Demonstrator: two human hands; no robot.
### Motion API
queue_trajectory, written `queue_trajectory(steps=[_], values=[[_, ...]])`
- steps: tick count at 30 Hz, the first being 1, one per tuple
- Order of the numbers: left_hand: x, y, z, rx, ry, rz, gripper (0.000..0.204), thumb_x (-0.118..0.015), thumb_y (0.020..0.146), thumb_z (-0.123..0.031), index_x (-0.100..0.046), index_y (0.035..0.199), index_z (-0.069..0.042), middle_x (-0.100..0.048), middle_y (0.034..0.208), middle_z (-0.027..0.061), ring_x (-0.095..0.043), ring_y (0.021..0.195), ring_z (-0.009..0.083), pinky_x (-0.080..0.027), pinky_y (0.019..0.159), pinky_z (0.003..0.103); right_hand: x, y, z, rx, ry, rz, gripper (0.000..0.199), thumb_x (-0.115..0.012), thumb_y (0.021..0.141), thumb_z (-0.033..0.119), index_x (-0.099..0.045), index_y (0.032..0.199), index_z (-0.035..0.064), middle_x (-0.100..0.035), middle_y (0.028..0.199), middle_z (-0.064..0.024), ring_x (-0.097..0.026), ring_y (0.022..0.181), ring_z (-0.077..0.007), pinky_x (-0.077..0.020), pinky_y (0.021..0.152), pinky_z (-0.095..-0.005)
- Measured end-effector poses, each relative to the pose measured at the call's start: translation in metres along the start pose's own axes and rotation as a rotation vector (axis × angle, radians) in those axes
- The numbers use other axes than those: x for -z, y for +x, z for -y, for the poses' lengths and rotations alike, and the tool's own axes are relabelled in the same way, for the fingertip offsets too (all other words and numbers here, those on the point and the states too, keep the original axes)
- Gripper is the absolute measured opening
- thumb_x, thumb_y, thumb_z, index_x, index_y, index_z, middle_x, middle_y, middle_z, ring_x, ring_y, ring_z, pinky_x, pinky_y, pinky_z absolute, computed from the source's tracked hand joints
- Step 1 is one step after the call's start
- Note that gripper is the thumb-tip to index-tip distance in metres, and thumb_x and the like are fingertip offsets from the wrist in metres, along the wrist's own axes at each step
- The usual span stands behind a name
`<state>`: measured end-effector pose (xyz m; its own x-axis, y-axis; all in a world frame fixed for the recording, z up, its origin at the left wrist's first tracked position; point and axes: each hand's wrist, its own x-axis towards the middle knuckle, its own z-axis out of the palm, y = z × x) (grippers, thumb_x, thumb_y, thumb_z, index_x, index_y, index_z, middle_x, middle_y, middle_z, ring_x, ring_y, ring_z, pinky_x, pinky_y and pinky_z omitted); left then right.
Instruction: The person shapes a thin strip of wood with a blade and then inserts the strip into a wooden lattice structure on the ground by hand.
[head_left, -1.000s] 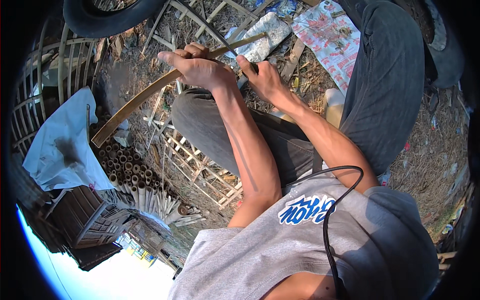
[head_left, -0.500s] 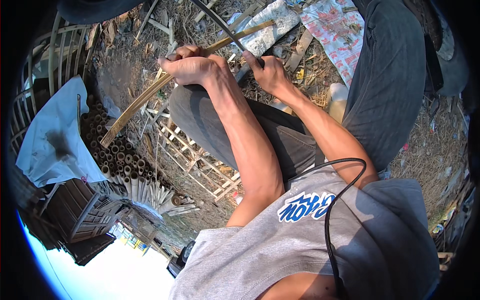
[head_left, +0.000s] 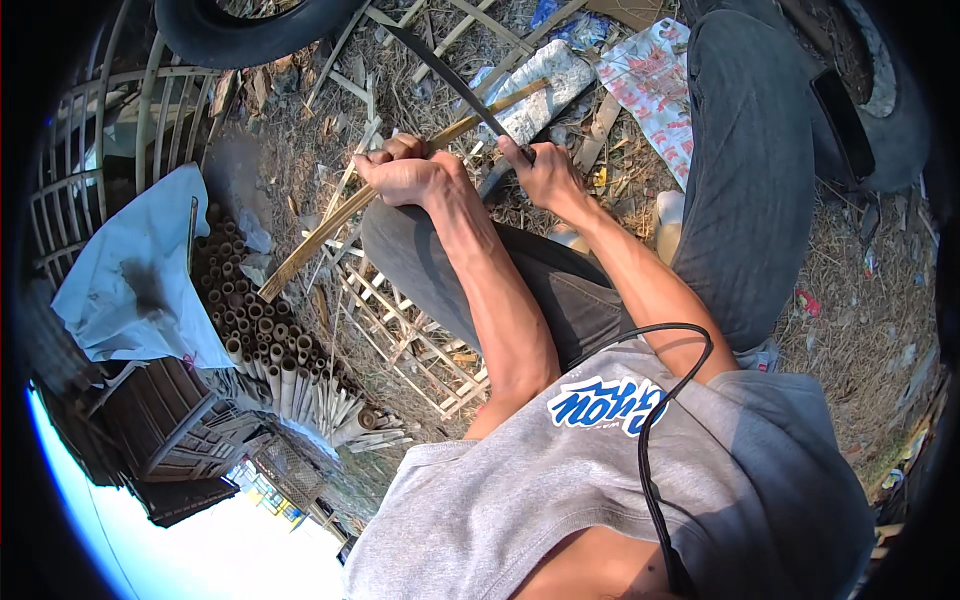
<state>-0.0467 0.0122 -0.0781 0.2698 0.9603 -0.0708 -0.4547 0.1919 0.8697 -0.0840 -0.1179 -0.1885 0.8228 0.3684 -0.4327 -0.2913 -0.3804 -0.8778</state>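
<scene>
The left hand (head_left: 405, 172) has fingers closed around a split bamboo strip (head_left: 320, 242); the right hand (head_left: 550, 180) holds with folded fingers a machete (head_left: 443, 70), which crosses this strip.

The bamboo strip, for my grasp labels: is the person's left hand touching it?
Touching. The head view shows the left hand closed around the bamboo strip, which sticks out on both sides of the fist.

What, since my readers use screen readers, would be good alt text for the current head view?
The left hand grips a bamboo strip, and the right hand holds a long dark blade that crosses it in view. Outdoors, hollow poles are stacked to the left.
</scene>
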Motion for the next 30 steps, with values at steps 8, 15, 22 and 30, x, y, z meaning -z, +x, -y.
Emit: queue_trajectory(steps=[8,15,22,30], values=[[-0.027,-0.031,0.002,-0.046,0.086,0.033,0.047,-0.033,0.106,-0.031,-0.028,0.062,-0.018,-0.023,0.049,-0.0043,-0.02,0.042,0.0095,-0.02,0.041,0.027,-0.005,0.004,-0.014,0.073,0.11,-0.143,0.077,-0.047,0.097,0.065,-0.063,0.069,-0.0052,-0.055,0.058,-0.0246,-0.059,0.062,-0.0421,-0.0464,0.062,-0.0509],[-0.037,-0.045,-0.078,-0.35,0.018,0.079,0.04,-0.029,0.105,-0.03,-0.017,0.068,-0.019,-0.011,0.054,-0.0049,-0.013,0.046,0.0111,-0.022,0.046,0.027,0.008,-0.011,-0.006,-0.359,0.231,-0.003,0.085,-0.039,0.096,0.068,-0.07,0.083,-0.0098,-0.067,0.08,-0.0324,-0.07,0.085,-0.0409,-0.0538,0.075,-0.0466],[-0.04,-0.015,-0.105,-0.22,0.072,0.229,0.047,-0.034,0.107,-0.036,-0.02,0.066,-0.018,-0.013,0.051,-0.0045,-0.013,0.046,0.0106,-0.017,0.043,0.029,0.015,-0.002,-0.024,-0.213,0.033,0.049,0.087,-0.045,0.092,0.071,-0.066,0.076,-0.0112,-0.065,0.071,-0.0264,-0.067,0.079,-0.0371,-0.0515,0.081,-0.045],[-0.083,0.042,-0.075,0.051,0.399,0.77,0.04,-0.062,0.098,-0.03,-0.038,0.069,-0.014,-0.028,0.055,-0.0034,-0.029,0.047,0.0095,-0.026,0.047,0.027,0.051,0.009,-0.03,-0.573,1.581,0.584,0.023,-0.064,0.098,0.024,-0.058,0.084,0.0062,-0.041,0.051,0.009,-0.035,0.038,0.0005,-0.0318,0.039,-0.0183]])
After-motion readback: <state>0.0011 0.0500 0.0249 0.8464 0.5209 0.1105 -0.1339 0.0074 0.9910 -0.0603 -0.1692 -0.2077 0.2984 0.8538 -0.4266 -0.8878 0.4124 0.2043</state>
